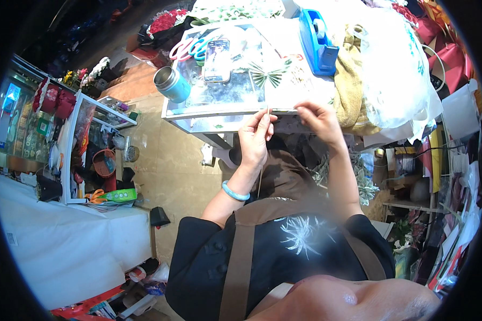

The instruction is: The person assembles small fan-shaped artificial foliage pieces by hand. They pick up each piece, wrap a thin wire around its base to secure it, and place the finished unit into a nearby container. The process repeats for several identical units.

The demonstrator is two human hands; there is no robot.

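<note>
My left hand (256,138), with a pale blue bangle at its wrist, pinches a thin tan stick (260,184). The stick's tip pokes up past the fingertips, and its lower length hangs down in front of my apron. To the right, apart from the stick, my right hand (323,124) is raised at the table's front edge. Its fingers are curled together; whatever may be between them is too small to make out. Just beyond both hands, a pleated green-and-white fan-shaped piece (268,76) lies on the glass-topped table (235,111).
On the table sit an open blue steel tumbler (172,85), a phone (217,61), rolls of coloured tape (190,49) and a blue tape dispenser (318,45). A mustard cloth (350,88) and white plastic bag (393,69) crowd the right. Left stands a white-covered surface (80,224).
</note>
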